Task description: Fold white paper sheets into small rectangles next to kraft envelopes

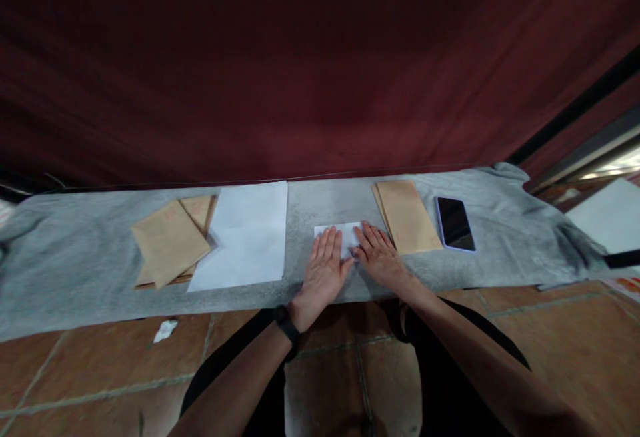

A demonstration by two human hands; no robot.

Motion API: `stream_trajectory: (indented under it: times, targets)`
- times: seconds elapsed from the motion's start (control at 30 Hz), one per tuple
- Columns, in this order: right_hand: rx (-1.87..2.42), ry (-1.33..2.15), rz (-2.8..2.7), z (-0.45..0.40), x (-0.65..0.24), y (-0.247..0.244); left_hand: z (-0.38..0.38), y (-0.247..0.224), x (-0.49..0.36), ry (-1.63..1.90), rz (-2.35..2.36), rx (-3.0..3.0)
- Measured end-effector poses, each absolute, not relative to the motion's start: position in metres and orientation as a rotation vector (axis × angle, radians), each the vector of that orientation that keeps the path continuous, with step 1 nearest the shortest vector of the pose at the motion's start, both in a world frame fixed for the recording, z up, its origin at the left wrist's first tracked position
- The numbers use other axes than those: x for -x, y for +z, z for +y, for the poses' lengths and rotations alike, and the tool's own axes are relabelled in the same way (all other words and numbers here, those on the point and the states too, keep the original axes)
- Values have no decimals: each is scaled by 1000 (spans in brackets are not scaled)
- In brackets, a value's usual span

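A small folded white paper (350, 238) lies on the grey cloth in front of me. My left hand (325, 267) rests flat on its left part, fingers stretched forward. My right hand (380, 257) lies flat over its right part with the fingers somewhat spread. The two thumbs nearly meet at the paper's near edge. Both hands press on the sheet without gripping it, and they hide much of it. Larger white sheets (245, 234) lie to the left. Just right of my right hand is a stack of brown envelopes (407, 217).
More brown envelopes (170, 244) lie overlapped at the left. A phone (455, 224) rests on the grey cloth (510, 230) at the right. Behind the cloth-covered surface hangs a dark red curtain (320, 90). A crumpled white scrap (165, 330) is on the tiled floor.
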State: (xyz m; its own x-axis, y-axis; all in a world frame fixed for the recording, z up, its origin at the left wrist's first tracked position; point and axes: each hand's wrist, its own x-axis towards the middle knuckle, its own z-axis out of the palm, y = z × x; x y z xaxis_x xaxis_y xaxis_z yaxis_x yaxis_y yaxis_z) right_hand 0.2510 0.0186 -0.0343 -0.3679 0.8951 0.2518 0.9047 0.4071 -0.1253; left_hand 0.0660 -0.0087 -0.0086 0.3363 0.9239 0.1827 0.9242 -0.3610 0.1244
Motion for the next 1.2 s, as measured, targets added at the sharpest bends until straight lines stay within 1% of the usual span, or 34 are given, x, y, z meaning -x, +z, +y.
stream_trajectory:
  times: [0.17, 0.5, 0.7, 0.9, 1.0, 1.1, 1.2]
  targets:
    - [1560, -70, -2404, 20, -253, -37, -32, -14, -76, -360, -1616, 2708]
    - [1568, -70, -2391, 19, -253, -37, -32, -22, -63, -400, -1730, 2632]
    - [1565, -31, -2400, 20, -255, -39, -38, -13, -60, -298, -1674, 2639]
    - [1522, 99, -2373, 23, -255, -25, -39, -9, -59, -250, -1634, 2677]
    - [1370, 237, -2426, 17, -245, -18, -41, -12, -60, -240, -1627, 2665]
    - [1234, 348, -2486, 4, -234, -20, -42, -13, -61, -215, -1607, 2668]
    - [1197, 372, -2522, -7, -231, -27, -42, -14, -61, -216, -1613, 2665]
